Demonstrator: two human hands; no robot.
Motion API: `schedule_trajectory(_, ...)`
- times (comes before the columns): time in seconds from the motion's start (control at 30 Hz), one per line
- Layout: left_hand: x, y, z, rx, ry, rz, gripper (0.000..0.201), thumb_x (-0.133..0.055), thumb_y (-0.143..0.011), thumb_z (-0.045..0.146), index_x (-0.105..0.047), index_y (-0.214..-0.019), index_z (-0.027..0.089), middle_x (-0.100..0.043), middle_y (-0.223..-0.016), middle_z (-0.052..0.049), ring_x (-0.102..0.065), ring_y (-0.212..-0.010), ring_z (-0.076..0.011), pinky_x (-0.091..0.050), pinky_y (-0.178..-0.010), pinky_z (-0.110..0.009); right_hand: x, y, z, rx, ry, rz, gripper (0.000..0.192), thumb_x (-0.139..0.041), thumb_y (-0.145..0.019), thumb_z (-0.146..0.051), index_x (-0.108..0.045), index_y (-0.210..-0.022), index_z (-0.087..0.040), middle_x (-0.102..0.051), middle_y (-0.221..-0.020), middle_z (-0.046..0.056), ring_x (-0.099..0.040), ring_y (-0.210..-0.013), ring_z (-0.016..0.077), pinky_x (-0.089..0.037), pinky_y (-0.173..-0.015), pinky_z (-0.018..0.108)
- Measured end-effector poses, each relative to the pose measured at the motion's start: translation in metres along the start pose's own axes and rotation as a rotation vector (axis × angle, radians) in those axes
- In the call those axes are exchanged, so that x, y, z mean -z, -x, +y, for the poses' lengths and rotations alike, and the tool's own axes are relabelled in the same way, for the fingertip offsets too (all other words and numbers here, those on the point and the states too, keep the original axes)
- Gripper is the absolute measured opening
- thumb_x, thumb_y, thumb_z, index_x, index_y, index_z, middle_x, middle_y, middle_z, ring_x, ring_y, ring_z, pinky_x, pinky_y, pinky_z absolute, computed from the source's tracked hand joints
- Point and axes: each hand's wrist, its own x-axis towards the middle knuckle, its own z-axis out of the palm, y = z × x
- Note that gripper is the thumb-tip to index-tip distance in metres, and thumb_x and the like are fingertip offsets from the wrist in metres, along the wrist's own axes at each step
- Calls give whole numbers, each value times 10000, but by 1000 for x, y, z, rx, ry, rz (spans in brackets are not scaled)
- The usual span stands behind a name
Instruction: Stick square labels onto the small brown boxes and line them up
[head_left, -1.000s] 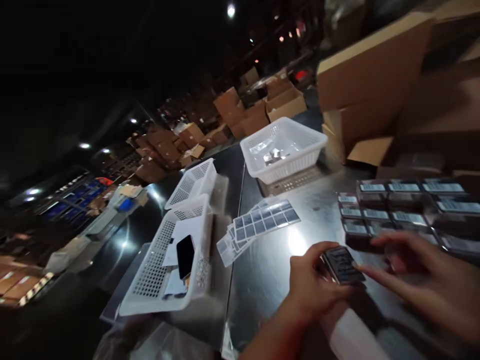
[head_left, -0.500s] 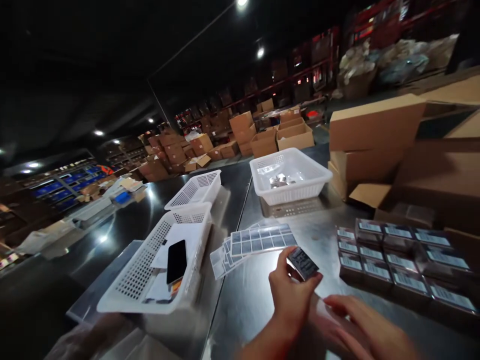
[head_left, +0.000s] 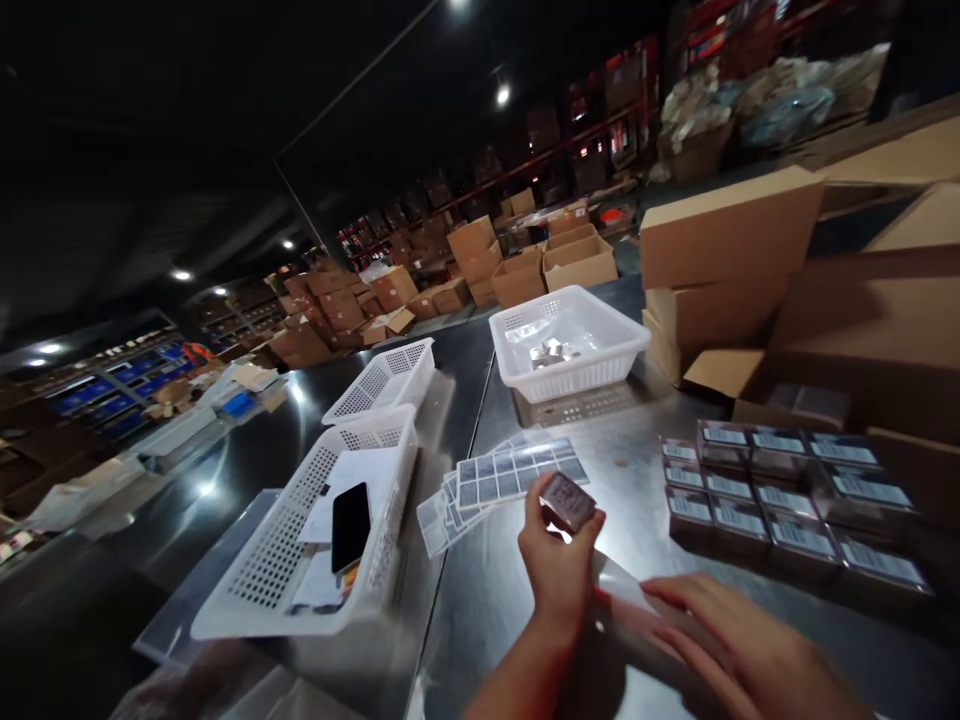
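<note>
Steel table (head_left: 525,600) is filling the lower frame, shiny, w/ lamp glare on it. Brown cardboard boxes (head_left: 731,225) are stacking up at the far right edge. White perforated basket (head_left: 300,545) is sitting at left, w/ papers and a black phone (head_left: 350,525) lying inside; a 2nd basket (head_left: 384,378) is lying just behind it, and a 3rd tray (head_left: 568,345) w/ clear-wrapped bits is standing farther back, center. At right, rows of small dark boxes w/ white labels (head_left: 757,495) are sitting packed side by side on the table. Sticker sheets (head_left: 499,478) are fanning out between the near basket and those rows.

Left hand (head_left: 559,570) is gripping a small dark box (head_left: 568,502) — thumb and fingers clamped on its edges, holding it tilted above the table, just in front of the sticker sheets. Right hand (head_left: 739,645) is lying flat, fingers spread, pressing on a clear plastic sleeve (head_left: 619,590) that's lying on the steel — not closed on anything.
</note>
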Motion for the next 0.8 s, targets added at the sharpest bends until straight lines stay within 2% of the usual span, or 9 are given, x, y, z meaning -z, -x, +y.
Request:
schedule_trajectory(0.13, 5, -7, -2, -59, 100, 80, 661, -837, -634, 256, -616, -1252, 179, -714, -867, -19, -677, -731, -147, -533, -683, -240, 0, -4, 1, -76, 1, -30, 317, -481, -1011, -450, -741, -1026, -270, -780, -993, 52, -760, -868, 246, -633, -739, 325)
schedule_trajectory(0.27, 10, -8, 1, -132, 140, 164, 651, -835, -632, 300, -584, -1224, 198, -695, -905, -20, -673, -717, -134, -553, -677, -252, 0, -7, 1, -159, -1, -84, 294, -467, -994, -343, -731, -1049, -226, -781, -1001, 66, -748, -897, 261, -596, -781, 370)
schedule_trajectory(0.37, 11, -6, 1, -93, 98, 100, 715, -842, -622, 327, -559, -1270, 222, -683, -926, -7, -666, -687, -130, -565, -637, -262, 2, -11, -1, -212, -61, -138, 262, -505, -957, -273, -729, -1078, -213, -783, -1030, 62, -741, -927, 248, -566, -804, 348)
schedule_trajectory(0.5, 11, 0, 1, -48, 11, 10, 726, -847, -639, 293, -561, -1304, 227, -682, -905, 5, -642, -650, -118, -552, -600, -249, 6, -13, -7, -284, -90, -185, 282, -528, -965, -297, -724, -1140, -196, -781, -1017, 65, -734, -914, 248, -539, -779, 337)
schedule_trajectory(0.67, 9, 5, -2, -124, -81, -4, 680, -837, -690, 318, -575, -1307, 206, -691, -872, 12, -643, -662, -103, -521, -648, -216, 9, -11, -13, -290, -134, -238, 293, -508, -983, -293, -721, -1156, -193, -779, -1018, 67, -731, -889, 237, -522, -759, 320)
schedule_trajectory(0.8, 5, 8, -5, -231, -73, 24, 643, -841, -700, 345, -583, -1264, 174, -713, -989, -28, -666, -729, -102, -514, -673, -192, 8, -11, -16, -271, -133, -248, 303, -568, -926, -264, -717, -1183, -201, -769, -1049, 66, -721, -895, 233, -517, -752, 304)
